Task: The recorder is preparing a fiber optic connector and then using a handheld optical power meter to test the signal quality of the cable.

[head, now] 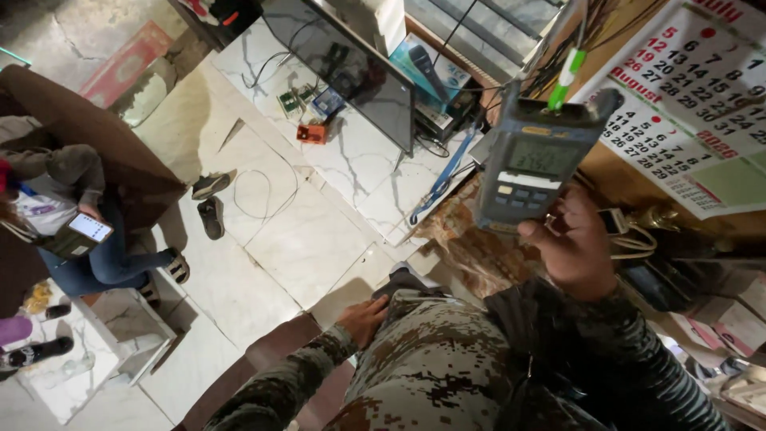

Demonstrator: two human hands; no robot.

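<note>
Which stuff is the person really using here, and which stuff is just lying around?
In use:
grey handheld meter, held up in the right hand
green-tipped cable plugged into its top

Lying about:
flat screen
pair of shoes
wall calendar
orange box

The left hand rests on the knee.

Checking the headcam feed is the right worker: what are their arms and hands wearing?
Both hands are bare, no gloves. The left hand comes out of a long camouflage sleeve in tan, grey and brown. The right hand has a dark sleeve.
</note>
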